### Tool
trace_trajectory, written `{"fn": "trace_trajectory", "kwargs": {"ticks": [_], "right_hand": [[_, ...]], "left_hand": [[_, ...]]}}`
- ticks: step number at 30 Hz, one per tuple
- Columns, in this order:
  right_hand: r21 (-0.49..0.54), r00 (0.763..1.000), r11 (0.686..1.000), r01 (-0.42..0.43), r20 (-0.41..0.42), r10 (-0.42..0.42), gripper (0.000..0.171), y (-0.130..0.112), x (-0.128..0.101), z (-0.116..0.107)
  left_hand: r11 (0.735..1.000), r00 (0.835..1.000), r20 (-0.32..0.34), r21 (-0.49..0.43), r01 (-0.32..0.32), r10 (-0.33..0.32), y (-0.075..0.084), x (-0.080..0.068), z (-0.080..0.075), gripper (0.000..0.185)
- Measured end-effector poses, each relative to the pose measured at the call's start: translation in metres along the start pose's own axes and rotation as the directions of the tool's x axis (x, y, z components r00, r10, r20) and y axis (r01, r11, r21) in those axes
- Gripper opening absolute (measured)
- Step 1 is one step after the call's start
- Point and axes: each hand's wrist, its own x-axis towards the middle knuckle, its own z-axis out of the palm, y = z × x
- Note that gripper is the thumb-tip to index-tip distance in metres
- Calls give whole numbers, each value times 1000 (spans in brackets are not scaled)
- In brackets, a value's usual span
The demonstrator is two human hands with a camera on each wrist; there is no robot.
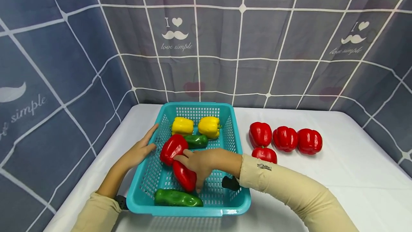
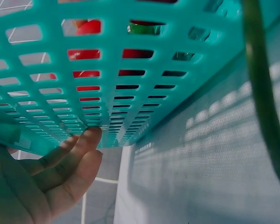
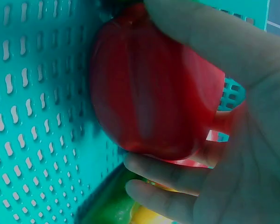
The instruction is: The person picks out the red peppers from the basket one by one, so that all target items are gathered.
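red pepper lies low in the teal basket, just behind a green pepper at the near wall, with the right hand curled round it, thumb and fingers closed on its skin. the left hand rests against the basket's left wall, fingers straight and pressed together. further back in the basket lie a second red pepper, a small green pepper and two yellow peppers; four red peppers sit on the white table to the right.
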Motion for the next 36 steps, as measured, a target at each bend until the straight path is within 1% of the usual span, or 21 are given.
{"fn": "trace_trajectory", "kwargs": {"ticks": [6, 11, 14, 17, 20, 22, 25, 29, 33, 36], "right_hand": [[5, 1000, 1000, -2, -22, 2, 107, 0, -3, 0], [64, 998, 997, 32, -52, -29, 106, 1, -12, 1], [107, 994, 992, 73, -90, -63, 107, 3, -22, -4], [126, 985, 985, 115, -142, -97, 107, 6, -34, -13], [143, 975, 980, 142, -192, -113, 107, 13, -47, -21], [152, 971, 979, 135, -217, -100, 107, 17, -55, -25], [163, 971, 981, 103, -233, -63, 107, 25, -66, -29], [185, 968, 980, 74, -251, -26, 107, 34, -80, -31], [226, 963, 973, 33, -266, 29, 107, 42, -92, -31], [248, 956, 969, -7, -283, 79, 107, 48, -101, -30]], "left_hand": [[1000, 1000, -4, -9, 8, -8, 0, -2, 1, 72], [1000, 1000, 8, -27, 10, -10, -4, -2, 8, 73], [1000, 1000, -4, 0, -2, 2, -5, -3, 10, 71], [999, 1000, -16, 31, -23, 24, -4, -3, 8, 71], [999, 1000, -17, 31, -21, 22, -3, -2, 4, 70], [1000, 1000, -14, 14, -21, 21, -3, -1, 2, 71], [1000, 1000, -11, -10, -19, 19, -3, 0, 1, 72], [1000, 1000, -11, -16, -23, 23, -3, -1, 0, 72], [999, 1000, -1, -20, -26, 26, -3, -1, 1, 71], [999, 1000, 3, -17, -31, 31, -3, 0, 2, 71]]}}
